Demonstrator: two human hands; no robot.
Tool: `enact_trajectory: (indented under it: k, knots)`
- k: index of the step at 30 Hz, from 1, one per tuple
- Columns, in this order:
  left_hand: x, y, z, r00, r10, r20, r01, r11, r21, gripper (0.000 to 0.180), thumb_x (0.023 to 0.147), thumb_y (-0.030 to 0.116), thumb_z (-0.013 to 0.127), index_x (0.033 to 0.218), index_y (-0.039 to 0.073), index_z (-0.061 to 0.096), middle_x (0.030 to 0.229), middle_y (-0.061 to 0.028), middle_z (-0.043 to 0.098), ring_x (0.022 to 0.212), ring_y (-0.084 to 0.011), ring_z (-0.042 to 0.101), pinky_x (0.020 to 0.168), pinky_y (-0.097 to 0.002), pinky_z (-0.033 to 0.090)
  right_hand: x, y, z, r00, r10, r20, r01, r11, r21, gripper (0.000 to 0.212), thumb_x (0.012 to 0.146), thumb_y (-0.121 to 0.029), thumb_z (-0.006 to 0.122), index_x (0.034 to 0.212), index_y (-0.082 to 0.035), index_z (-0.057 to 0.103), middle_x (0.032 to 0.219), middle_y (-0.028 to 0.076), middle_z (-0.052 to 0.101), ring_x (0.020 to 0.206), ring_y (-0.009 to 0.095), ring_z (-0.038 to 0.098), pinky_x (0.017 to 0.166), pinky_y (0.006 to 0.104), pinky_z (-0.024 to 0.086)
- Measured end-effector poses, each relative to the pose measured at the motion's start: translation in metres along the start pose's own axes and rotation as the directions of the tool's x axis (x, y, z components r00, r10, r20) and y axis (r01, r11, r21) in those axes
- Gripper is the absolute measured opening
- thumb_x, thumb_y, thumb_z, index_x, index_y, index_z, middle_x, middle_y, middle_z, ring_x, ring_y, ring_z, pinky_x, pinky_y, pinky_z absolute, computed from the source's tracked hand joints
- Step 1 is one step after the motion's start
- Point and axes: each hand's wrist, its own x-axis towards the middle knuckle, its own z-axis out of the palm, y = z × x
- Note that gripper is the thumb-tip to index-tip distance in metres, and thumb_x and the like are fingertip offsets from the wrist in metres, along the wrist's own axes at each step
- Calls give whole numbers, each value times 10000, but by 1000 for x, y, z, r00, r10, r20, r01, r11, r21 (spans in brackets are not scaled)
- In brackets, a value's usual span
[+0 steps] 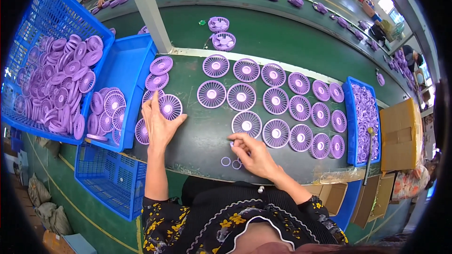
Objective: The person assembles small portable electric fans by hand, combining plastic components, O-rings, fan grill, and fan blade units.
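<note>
My left hand (pixel 161 124) spans a round purple fan grille (pixel 170 107) at the left of the dark tabletop, thumb on its right rim and fingers at its left. More grilles, such as one upper grille (pixel 161 65), lie around that hand, partly overlapping. My right hand (pixel 255 156) is closed in a pinch near the table's middle, with a small purple ring (pixel 231 144) showing partly at its fingertips. Beside it lie a loose purple ring (pixel 226 162) and another, partly covered by the fingers. Just beyond, several grilles (pixel 246 124) lie flat in rows.
A blue crate (pixel 101 23) heaped with grilles and a blue tray (pixel 134 49) stand at left. A blue bin (pixel 349 127) of purple rings, with a metal-headed tool across it, stands right beside a cardboard box (pixel 399 134). Beyond a post (pixel 149 11), purple fan parts sit on a green conveyor (pixel 179 23); co-workers are farther off.
</note>
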Motion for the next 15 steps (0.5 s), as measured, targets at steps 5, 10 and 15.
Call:
enact_trajectory:
  k: [5,10,15]
  knots:
    - [-22,26,-3,850,-179,495,519,447,-729,772,726,292,881,1354,38,511,1173,-96,579,1033,-177,600,848,-329,515,0,6,-17,948,228,220,-308,499,810,262,1029,-133,586,1272,-35,588,936,-19,588,795,68,572,709,229,492]
    - [-50,37,23,804,-35,594,583,250,-773,763,731,275,900,1317,11,489,1147,-69,602,1018,-141,603,850,-301,522,0,17,-11,954,188,234,-294,425,856,276,1019,-154,612,1272,-46,602,913,-16,594,817,66,581,747,210,505]
    - [-61,56,25,776,21,630,620,154,-769,522,873,230,814,1255,-3,546,1069,-67,675,951,-112,645,846,-271,536,0,23,-9,957,274,98,-257,636,727,267,1019,-121,605,1270,-32,622,989,22,651,831,77,626,745,229,548]
